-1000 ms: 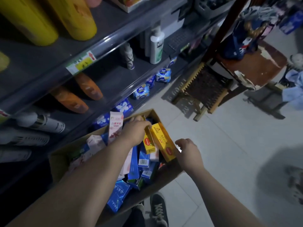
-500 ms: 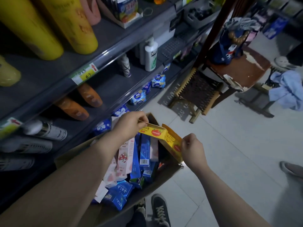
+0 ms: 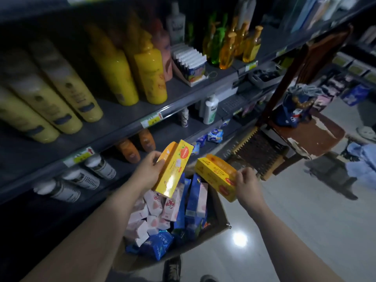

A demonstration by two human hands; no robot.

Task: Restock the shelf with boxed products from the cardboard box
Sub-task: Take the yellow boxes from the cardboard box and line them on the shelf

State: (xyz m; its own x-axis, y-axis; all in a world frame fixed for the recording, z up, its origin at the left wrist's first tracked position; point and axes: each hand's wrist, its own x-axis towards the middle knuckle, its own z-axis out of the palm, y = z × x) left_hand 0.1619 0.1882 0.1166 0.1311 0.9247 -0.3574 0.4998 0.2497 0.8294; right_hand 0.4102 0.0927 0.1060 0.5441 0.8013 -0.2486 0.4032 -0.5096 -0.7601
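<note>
Above cardboard box (image 3: 218, 216), L hand (image 3: 147, 171) & R hand (image 3: 247, 185) each gripping yellow box

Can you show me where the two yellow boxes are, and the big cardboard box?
yellow box in left hand (image 3: 173, 169), head view, its front face.
yellow box in right hand (image 3: 215, 173), head view, its top face.
cardboard box (image 3: 218, 217), head view, its right wall.

- Print on the two yellow boxes (image 3: 172, 168) (image 3: 216, 178) is too blurred to read
- Left hand (image 3: 147, 171) hides part of its box's edge
- Carton (image 3: 220, 218): near wall hidden behind forearms
- Shelf (image 3: 122, 121) bottles smeared, labels illegible
- Shoes (image 3: 173, 269) cut off at the bottom edge
</note>
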